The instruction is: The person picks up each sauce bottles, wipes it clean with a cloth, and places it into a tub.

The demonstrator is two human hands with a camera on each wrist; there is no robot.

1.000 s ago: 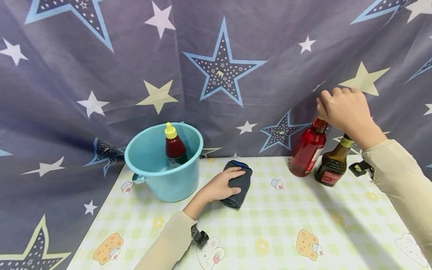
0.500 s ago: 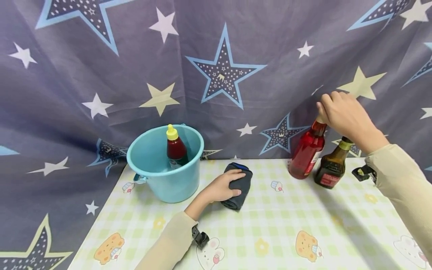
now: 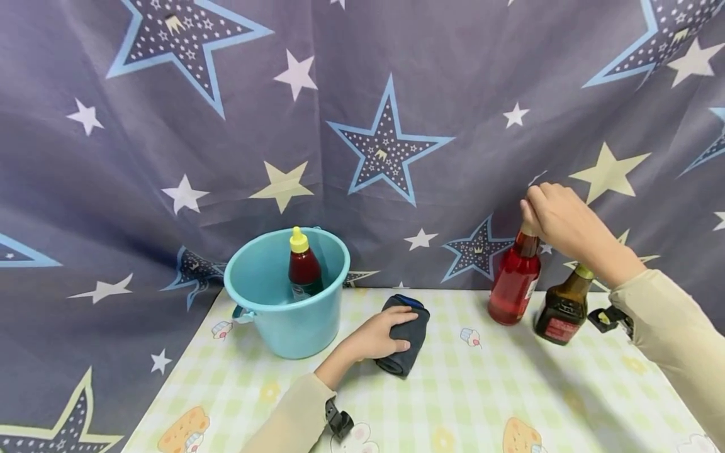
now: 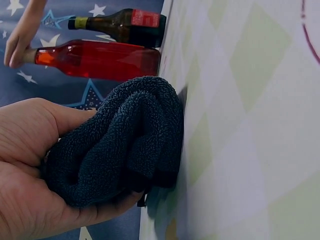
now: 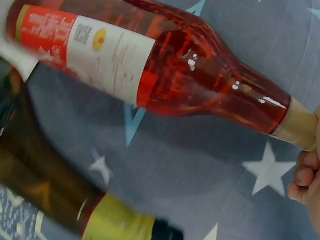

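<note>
My left hand (image 3: 378, 335) holds a folded dark terry towel (image 3: 409, 336), its thumb and fingers on either side. The towel lies on the table; the left wrist view shows its rolled layers (image 4: 130, 135) close up. At the right, my right hand (image 3: 569, 226) grips the capped neck of a red glass bottle (image 3: 512, 286) from above. In the right wrist view, the bottle's white and red label (image 5: 107, 52) shows. Beside it stands a shorter dark brown bottle (image 3: 563, 308) with a yellow neck band, its top hidden behind my right wrist.
At the back left is a light blue bucket (image 3: 306, 327) with a yellow-capped sauce bottle (image 3: 306, 267) inside. The table has a green checked cloth (image 3: 442, 393). Behind it hangs a star-patterned curtain (image 3: 362, 233).
The head view has tilted up, so everything sits lower in it. My right hand and the red bottle's neck have shifted slightly left. My left hand stays on the towel.
</note>
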